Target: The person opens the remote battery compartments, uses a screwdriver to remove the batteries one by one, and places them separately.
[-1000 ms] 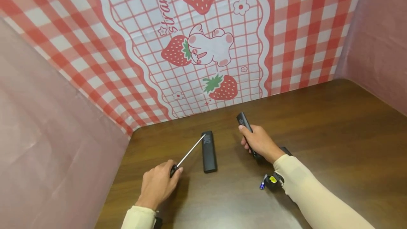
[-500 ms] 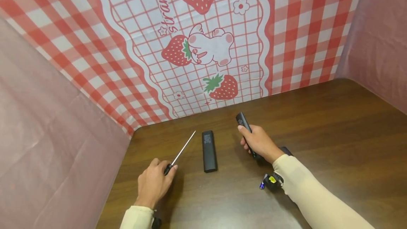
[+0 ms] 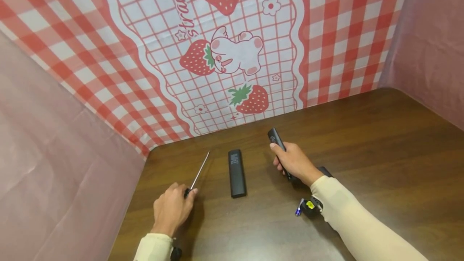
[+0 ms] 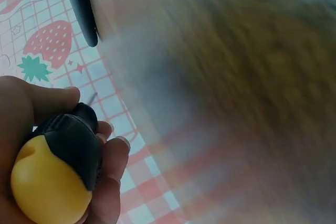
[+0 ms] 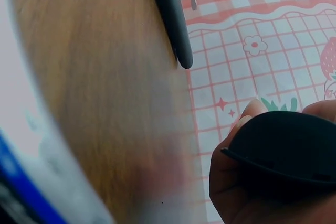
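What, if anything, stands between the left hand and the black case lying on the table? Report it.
Nothing visible blocks the way: in the head view, only wooden tabletop shows between the left hand and the black case. The screwdriver in that hand points forward, its tip left of the case.

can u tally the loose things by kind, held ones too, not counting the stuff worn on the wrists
Long flat black bars with pale print: 2, one on the brown wood-grain table, one in the right hand
Screwdriver with a yellow-and-black handle and thin metal shaft: 1, in the left hand
Total: 3
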### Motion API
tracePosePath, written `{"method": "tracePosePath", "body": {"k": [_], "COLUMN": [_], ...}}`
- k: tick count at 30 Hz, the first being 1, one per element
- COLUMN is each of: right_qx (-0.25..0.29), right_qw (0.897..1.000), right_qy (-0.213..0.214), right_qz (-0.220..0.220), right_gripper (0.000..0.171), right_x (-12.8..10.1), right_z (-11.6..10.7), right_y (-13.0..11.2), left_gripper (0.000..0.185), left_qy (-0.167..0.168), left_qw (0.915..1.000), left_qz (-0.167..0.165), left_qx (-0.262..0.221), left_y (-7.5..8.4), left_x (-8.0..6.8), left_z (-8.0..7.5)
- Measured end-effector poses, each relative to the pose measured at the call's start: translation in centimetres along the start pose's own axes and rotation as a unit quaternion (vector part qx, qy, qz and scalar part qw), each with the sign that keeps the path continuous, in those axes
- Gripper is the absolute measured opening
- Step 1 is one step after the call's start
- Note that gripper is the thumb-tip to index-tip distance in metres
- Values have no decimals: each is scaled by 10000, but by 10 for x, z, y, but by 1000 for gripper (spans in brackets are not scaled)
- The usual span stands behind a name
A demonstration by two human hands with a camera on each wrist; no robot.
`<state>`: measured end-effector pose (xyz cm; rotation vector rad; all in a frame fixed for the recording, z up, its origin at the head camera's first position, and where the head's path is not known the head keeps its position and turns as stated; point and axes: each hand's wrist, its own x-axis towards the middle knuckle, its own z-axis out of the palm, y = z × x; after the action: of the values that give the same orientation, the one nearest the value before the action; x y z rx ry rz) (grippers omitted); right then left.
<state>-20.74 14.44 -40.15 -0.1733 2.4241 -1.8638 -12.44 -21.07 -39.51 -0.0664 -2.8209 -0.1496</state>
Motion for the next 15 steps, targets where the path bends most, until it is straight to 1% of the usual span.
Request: {"method": "tracePosePath", "body": {"k": [6,15], "right_qx": [-39,31], "right_qw": [10000,10000], "right_qy": [-30,-54], "right_qz": [-66,15], "right_gripper": [49,47], "right_x": [1,-1], "right_z": [1,4], "right_y": [-1,0], "left_gripper": [27,29], "left_qy": [-261,-662], "left_qw": [9995,9968], "left_qz": [-172,-415], "left_qx": [96,143], "left_y": [-1,-3], "left_x": [7,8], "left_z": [-2,5]}}
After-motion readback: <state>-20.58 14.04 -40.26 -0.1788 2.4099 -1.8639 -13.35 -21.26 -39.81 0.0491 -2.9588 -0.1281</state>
